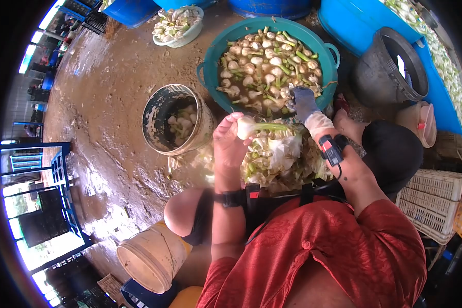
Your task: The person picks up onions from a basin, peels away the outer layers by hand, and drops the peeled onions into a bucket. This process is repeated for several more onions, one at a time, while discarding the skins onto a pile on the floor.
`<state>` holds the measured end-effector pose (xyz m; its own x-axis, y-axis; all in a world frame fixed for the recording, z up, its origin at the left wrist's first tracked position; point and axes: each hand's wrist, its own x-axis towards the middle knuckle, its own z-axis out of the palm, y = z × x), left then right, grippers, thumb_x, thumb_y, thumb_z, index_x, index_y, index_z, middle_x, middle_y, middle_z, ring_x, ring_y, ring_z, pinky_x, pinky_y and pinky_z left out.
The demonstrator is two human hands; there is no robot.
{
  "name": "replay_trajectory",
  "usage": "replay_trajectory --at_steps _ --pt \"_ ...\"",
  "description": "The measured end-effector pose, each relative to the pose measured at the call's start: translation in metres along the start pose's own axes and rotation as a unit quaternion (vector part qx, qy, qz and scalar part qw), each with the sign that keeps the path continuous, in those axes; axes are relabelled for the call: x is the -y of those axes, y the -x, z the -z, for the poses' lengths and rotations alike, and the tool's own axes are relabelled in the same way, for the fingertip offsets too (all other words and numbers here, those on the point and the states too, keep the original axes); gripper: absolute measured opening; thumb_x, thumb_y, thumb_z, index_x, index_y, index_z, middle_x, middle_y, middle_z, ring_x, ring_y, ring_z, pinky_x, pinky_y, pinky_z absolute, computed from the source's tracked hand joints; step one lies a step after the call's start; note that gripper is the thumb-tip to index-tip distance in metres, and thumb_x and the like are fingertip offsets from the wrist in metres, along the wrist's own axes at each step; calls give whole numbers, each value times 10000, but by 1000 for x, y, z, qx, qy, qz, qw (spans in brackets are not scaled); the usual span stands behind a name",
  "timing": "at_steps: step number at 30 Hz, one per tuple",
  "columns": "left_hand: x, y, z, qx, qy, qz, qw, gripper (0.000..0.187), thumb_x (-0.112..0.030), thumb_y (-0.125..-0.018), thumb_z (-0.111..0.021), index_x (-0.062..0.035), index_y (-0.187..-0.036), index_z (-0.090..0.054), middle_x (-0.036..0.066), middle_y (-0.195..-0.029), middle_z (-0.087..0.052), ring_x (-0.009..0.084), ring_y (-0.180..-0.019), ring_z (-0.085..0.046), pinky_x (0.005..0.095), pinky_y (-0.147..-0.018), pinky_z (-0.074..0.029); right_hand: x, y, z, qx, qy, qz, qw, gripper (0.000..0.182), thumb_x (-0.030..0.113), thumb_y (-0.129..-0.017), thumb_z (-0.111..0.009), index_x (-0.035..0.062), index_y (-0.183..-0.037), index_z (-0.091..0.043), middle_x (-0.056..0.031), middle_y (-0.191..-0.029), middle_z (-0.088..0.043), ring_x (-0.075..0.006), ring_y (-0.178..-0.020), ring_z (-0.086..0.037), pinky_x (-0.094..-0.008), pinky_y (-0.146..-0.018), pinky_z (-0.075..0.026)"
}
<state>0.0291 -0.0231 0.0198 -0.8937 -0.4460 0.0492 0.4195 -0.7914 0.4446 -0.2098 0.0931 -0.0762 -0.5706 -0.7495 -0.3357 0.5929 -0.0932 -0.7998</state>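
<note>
My bare left hand [227, 136] pinches a white garlic bulb [245, 127], its green stem pointing right. My right hand [304, 101], in a grey glove, is curled at the near rim of a large green tub [214, 49]. Whatever its fingers close on is too small to make out. Many garlic bulbs [256, 60] with cut green stems float in the tub's brownish water. Below my hands, between my knees, lies a heap of garlic peelings [282, 156].
Left of my left hand stands a worn bucket [206, 120] with peeled bulbs inside. A white basin [190, 33] of peelings sits farther back. A black bucket [374, 77] and blue trough [344, 23] stand right. Crates [431, 200] and a lidded bucket [149, 262] flank me. The floor [102, 102] is wet.
</note>
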Motion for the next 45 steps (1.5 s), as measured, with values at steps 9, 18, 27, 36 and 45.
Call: replay_trajectory --at_steps 9,18,27,36,45 --pt "13 -2 1 -227 -126 4 966 202 -136 -892 -581 16 -1023 -602 94 -916 -647 157 -760 -620 259 -600 -510 57 66 -110 217 542 221 781 237 241 -783 -690 27 -886 -678 -117 -747 -651 -250 -686 -632 -314 -629 -490" --pt "12 3 -2 -224 -174 34 958 226 -137 -894 -580 39 -1034 -606 84 -894 -648 148 -750 -616 250 -579 -490 38 66 -111 177 548 236 783 164 163 -781 -613 18 -842 -657 -173 -752 -629 -321 -694 -613 -375 -644 -480" --pt "13 0 -5 -217 -128 24 967 265 -154 -913 -552 61 -1065 -580 94 -931 -631 148 -770 -596 276 -634 -488 30 60 -83 208 625 527 537 207 149 -784 -600 4 -918 -659 -160 -787 -623 -312 -711 -604 -371 -660 -475" --pt "18 3 1 -206 -279 31 938 328 -209 -869 -623 66 -1044 -589 95 -911 -631 141 -798 -591 252 -669 -485 39 68 -104 200 560 214 775 255 232 -775 -653 -11 -854 -659 -193 -724 -619 -297 -639 -607 -359 -617 -473" --pt "12 4 0 -168 -229 58 957 427 -246 -810 -681 94 -1047 -578 106 -901 -632 150 -764 -599 261 -627 -490 37 70 -88 233 628 509 541 141 113 -783 -588 88 -899 -664 -85 -802 -620 -257 -705 -603 -339 -630 -479"
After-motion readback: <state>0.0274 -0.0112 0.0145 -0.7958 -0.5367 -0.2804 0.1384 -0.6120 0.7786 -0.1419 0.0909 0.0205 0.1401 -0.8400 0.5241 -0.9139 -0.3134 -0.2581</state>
